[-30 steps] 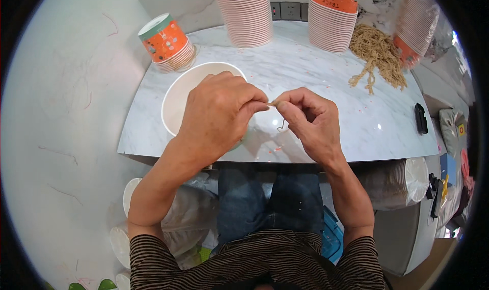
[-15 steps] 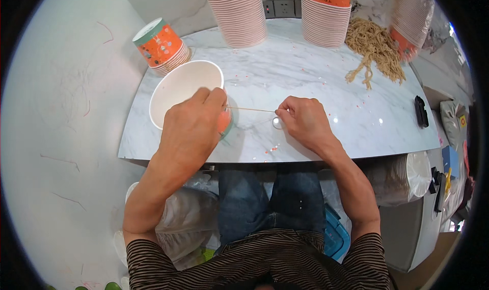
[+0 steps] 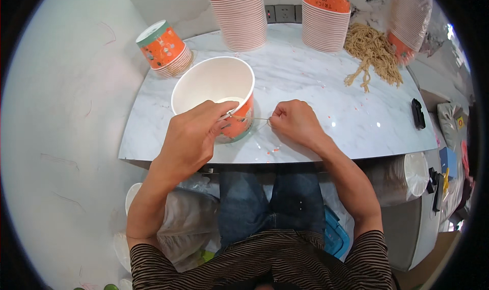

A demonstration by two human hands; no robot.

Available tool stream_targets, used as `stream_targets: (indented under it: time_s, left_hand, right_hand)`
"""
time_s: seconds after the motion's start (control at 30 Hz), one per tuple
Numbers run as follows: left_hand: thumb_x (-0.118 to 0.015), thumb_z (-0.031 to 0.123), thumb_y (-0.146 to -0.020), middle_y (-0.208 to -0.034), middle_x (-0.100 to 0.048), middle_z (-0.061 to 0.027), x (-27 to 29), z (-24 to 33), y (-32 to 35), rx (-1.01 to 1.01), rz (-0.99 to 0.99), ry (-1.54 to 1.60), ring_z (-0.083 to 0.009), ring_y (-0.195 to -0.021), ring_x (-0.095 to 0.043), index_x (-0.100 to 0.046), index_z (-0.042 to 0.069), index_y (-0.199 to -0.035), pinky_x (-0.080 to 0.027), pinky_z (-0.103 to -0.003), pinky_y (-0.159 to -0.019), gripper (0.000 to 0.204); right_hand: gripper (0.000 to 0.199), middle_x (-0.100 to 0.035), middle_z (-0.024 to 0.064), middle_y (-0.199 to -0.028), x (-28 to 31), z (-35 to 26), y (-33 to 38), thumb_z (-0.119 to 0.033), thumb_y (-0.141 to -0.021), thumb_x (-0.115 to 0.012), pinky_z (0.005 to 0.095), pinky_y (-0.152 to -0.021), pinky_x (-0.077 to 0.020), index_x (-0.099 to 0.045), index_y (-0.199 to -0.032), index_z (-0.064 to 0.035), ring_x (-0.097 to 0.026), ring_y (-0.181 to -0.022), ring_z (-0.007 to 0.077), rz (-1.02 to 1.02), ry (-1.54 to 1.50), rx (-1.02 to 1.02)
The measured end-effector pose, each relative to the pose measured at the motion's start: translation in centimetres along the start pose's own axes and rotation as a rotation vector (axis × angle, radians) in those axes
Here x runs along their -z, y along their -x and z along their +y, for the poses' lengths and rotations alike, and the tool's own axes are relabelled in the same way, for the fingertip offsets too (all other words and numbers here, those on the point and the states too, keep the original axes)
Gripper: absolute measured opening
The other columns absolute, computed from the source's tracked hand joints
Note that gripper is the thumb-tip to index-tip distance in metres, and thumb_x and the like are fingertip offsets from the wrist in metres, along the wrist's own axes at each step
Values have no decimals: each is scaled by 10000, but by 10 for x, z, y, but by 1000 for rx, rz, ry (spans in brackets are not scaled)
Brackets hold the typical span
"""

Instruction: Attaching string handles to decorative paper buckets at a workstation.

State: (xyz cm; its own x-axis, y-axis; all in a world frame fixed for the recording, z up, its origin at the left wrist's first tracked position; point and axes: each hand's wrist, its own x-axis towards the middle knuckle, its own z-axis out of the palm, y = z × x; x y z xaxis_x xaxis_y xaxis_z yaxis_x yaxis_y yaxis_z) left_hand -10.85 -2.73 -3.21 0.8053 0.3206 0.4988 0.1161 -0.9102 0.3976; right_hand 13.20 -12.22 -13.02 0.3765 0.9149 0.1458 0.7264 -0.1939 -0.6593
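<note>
A large paper bucket point(image 3: 213, 78), white inside and orange with a green base band outside, stands tilted on the table in front of me. My left hand point(image 3: 191, 137) grips its near rim, fingers closed around the edge. From that rim a thin tan string point(image 3: 253, 118) runs to the right. My right hand point(image 3: 296, 123), just right of the bucket and low over the tabletop, pinches the string's other end between thumb and fingers. How the string is fastened at the rim is partly hidden by my left fingers.
Two tall stacks of paper buckets point(image 3: 238, 22) point(image 3: 326, 28) stand at the back. A small upturned stack point(image 3: 164, 48) sits back left. Tangled tan strings point(image 3: 374, 50) lie back right, by a plastic-wrapped stack point(image 3: 410, 25). A black object point(image 3: 418, 114) rests near the marble-patterned table's point(image 3: 316, 84) right edge.
The paper bucket has shifted right and turned more upright, showing more orange wall. My left hand moved with it; my right hand came slightly left and nearer me. The string's visible span is shorter.
</note>
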Motion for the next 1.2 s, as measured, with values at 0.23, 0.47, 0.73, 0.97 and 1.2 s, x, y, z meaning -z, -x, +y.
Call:
stream_targets:
  time_s: [0.23, 0.47, 0.73, 0.97, 1.2]
  left_hand:
    - [-601, -148, -795, -1015, -713, -171, 24, -51, 5, -120, 37, -373, -394, -1103, -663, -714, 41, -1135, -540, -470, -967, 405]
    - [-591, -146, -766, -1045, -721, -158, 9, -40, -5, -202, 407, -436, -376, -1056, -683, -709, -1, -1061, -580, -435, -909, 349]
    - [-619, 96, -860, -1313, -599, -272, -85, 35, -15, -489, 222, -324, -453, -1262, -581, -626, -72, -1122, -492, -522, -1080, 311]
    - [-588, 64, -908, -1438, -504, -305, -101, -12, -62, -81, 384, -560, -457, -1266, -572, -521, -39, -1352, -500, -507, -1060, 460]
    - [-676, 39, -883, -961, -755, -115, -13, -27, -32, -194, -55, -247, -317, -933, -729, -739, 86, -1118, -573, -442, -845, 248]
  right_hand:
    - [220, -603, 27, -771, 101, 51, 38, -130, -1049, -565, 198, -348, -327, -609, -1200, 24, -344, -388, 17, -81, -1174, 53]
    - [520, -504, 388, -1482, 128, 28, 31, 20, -1037, -402, 192, -331, -376, -357, -1544, 129, -562, -393, 75, -233, -1522, 581]
    - [647, -375, 367, -1597, 137, -103, 4, 61, -953, -337, 144, -386, -402, -281, -1597, 103, -564, -418, 30, -209, -1136, 636]
    - [589, -459, 274, -1589, 142, -128, -31, 36, -981, -374, 138, -431, -421, -392, -1569, 60, -561, -481, -15, -52, -872, 739]
    - [295, -785, 98, -1157, 135, -67, -85, -156, -1019, -690, 188, -435, -430, -722, -1261, 8, -658, -569, 67, 334, -684, 441]
